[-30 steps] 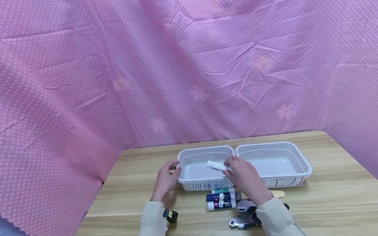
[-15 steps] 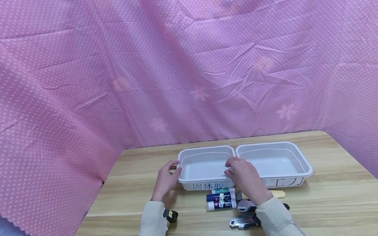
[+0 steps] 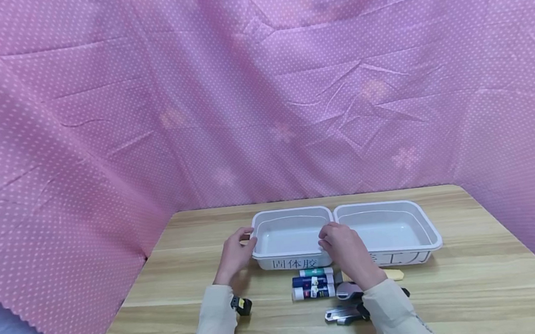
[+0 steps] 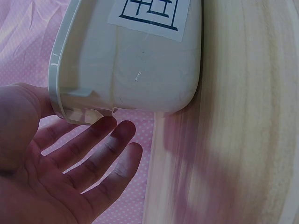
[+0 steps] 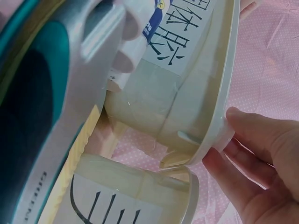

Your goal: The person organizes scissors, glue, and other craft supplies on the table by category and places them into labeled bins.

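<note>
My left hand [image 3: 235, 254] rests at the left rim of a white plastic box [image 3: 271, 264], fingers loosely extended; in the left wrist view its fingers [image 4: 100, 161] lie relaxed beside the box corner. My right hand [image 3: 348, 251] is at that box's right front corner. Between its thumb and fingertips in the right wrist view is the whitish end of a glue stick [image 5: 224, 136], mostly hidden by the box wall. Three more glue sticks, one green-labelled [image 3: 316, 272], one blue [image 3: 312, 281] and one dark-labelled [image 3: 314, 292], lie in front of the box.
A second white box [image 3: 425, 229] adjoins on the right, also labelled. Several utility knives lie under and around my right forearm, including a silver-bladed one [image 3: 346, 313] and a yellow one [image 3: 393, 274]. A pink dotted curtain [image 3: 260, 107] hangs behind the wooden table [image 3: 478, 275].
The white glue stick in my right hand was plainly visible above the left box; it has since dropped out of the head view. My left hand has stayed put.
</note>
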The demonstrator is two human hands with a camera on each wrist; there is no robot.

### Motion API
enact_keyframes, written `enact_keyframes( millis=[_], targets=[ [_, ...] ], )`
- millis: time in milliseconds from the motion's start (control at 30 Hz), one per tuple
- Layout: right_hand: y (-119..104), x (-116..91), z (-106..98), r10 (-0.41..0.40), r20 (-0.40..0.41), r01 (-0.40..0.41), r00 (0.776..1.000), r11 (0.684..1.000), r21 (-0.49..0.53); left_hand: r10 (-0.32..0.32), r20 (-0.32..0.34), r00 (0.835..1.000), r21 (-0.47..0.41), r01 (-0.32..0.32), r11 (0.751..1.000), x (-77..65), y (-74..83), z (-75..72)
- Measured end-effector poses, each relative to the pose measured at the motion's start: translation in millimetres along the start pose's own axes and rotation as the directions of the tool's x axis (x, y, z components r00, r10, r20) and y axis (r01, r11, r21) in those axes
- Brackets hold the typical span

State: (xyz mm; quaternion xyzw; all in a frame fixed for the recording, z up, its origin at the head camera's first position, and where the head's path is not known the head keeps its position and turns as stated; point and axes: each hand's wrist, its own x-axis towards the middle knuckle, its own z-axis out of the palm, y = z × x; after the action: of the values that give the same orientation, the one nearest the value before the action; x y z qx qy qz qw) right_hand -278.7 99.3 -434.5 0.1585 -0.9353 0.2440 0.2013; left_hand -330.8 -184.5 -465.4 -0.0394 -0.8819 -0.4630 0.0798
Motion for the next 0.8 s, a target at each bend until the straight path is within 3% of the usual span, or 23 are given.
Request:
enact_keyframes(
  millis=[533, 800],
  targets=[
    [4.6, -2.7, 2.7, -0.022, 0.04, 0.022, 0.999, 1.0, 0.015, 0.008, 0.004, 1.0, -0.003, -0.008, 1.0, 1.3, -0.4, -0.8],
    [2.9, -2.0, 1.1, -0.061, 0.022, 0.061, 0.998, 0.998, -0.005, 0.016, 0.0, 1.0, -0.004, -0.016, 1.0, 0.6, 0.4, -1.1]
  ],
)
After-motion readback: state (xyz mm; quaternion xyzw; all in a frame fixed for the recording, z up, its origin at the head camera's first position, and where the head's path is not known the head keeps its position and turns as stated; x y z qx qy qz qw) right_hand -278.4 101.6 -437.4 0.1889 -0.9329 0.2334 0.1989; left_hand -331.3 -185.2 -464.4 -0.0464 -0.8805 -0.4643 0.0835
